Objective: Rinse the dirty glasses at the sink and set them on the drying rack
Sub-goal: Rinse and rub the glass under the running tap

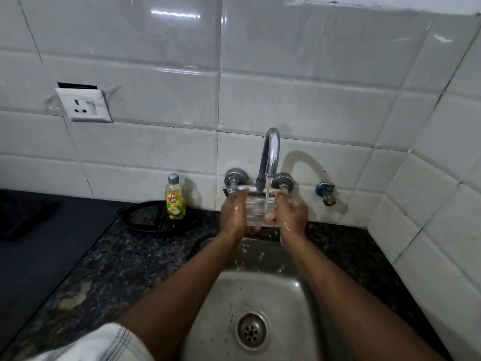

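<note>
A clear drinking glass (257, 211) is held between both my hands above the steel sink (221, 295). My left hand (233, 214) grips its left side and my right hand (290, 213) grips its right side. Water runs from the chrome tap (270, 155) in a thin stream straight into the glass. Both hands are wet, and drops splash down into the basin. No drying rack is in view.
A yellow dish soap bottle (175, 198) stands on the dark granite counter (125, 256) left of the tap, in front of a black round stand (145, 217). A blue-handled valve (325, 194) juts from the tiled wall at right. A wall socket (84, 105) sits upper left.
</note>
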